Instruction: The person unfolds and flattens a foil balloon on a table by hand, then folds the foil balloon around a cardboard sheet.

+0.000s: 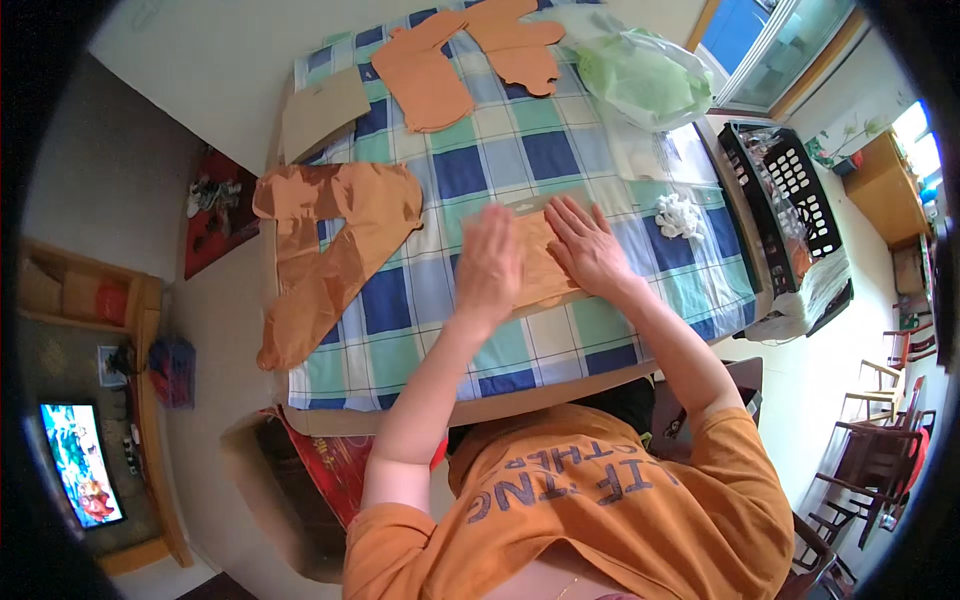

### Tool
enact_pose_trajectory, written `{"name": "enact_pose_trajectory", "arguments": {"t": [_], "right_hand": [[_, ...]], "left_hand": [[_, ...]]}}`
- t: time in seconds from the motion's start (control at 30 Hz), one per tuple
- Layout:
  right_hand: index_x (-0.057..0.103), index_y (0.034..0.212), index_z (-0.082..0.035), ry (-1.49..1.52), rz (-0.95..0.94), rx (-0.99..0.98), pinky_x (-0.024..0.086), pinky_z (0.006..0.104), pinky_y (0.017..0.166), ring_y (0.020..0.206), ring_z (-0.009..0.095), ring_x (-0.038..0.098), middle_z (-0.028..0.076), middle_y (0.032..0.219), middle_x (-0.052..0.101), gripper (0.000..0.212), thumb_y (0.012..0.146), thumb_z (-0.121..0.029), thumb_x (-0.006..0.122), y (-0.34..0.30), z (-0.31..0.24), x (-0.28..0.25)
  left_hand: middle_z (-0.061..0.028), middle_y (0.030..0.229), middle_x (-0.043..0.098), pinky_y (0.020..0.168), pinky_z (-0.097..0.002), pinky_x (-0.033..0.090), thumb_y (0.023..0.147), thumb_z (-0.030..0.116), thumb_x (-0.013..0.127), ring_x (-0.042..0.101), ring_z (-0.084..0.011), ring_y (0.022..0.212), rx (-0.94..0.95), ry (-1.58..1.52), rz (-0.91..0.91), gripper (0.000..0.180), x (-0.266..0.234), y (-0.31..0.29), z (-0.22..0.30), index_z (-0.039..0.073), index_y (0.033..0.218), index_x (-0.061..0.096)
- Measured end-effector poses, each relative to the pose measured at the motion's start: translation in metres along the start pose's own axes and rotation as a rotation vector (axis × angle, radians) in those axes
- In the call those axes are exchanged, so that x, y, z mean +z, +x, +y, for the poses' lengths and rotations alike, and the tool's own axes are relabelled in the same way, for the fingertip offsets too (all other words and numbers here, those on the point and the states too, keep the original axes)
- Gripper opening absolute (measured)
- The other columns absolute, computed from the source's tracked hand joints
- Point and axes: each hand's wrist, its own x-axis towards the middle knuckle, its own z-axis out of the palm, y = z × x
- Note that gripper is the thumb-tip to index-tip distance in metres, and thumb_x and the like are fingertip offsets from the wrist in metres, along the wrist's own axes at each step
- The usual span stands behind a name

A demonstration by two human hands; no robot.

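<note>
A flat orange folded foil sheet [543, 262], perhaps a folded foil balloon, lies before me on a piece of cardboard [522, 207]. My right hand [592, 250] rests flat on its right side, fingers stretched out. At its left edge is my left hand [488, 265], smeared by motion, its fingers apparently straight and holding nothing. Left of my hands lies a large shiny copper foil balloon [335, 245], flat and bent like a seven. Farther off are flat orange foil shapes [425, 85], with more orange pieces [515, 50] beside them.
A checked cloth [400, 375] covers the table. A brown cardboard piece [325, 115] lies far left. At the far right are a green-and-white plastic bag [645, 75] and a bundle of white ribbon or string [679, 216]. Black crates [800, 195] stand beyond the right edge.
</note>
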Motion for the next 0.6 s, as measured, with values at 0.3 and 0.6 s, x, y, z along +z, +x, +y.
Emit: {"name": "enact_pose_trajectory", "arguments": {"t": [0.3,0.6], "right_hand": [[0.049,0.136,-0.005,0.071,0.143,-0.044,0.022,0.0491,0.115,0.138,0.029,0.035,0.013,0.146,0.043,0.045,0.097,-0.027,0.048,-0.005,0.003,0.000],[0.063,0.117,-0.009,0.199,0.225,-0.059,0.041,0.0395,0.078,0.084,0.027,0.054,0.008,0.089,0.056,0.042,0.077,0.000,0.059,-0.104,-0.010,-0.033]], "left_hand": [[-0.0182,0.154,0.026,0.116,-0.0547,0.014,0.086,0.056,0.057,0.020,-0.0325,0.145,0.305,-0.051,-0.233,0.090,0.009,-0.008,0.025,0.002,0.150,0.023],[-0.0159,0.156,0.021,0.115,-0.0567,0.016,0.081,0.062,0.060,0.018,-0.0311,0.146,0.304,-0.047,-0.232,0.096,0.011,-0.008,0.023,0.009,0.151,0.022]]}}
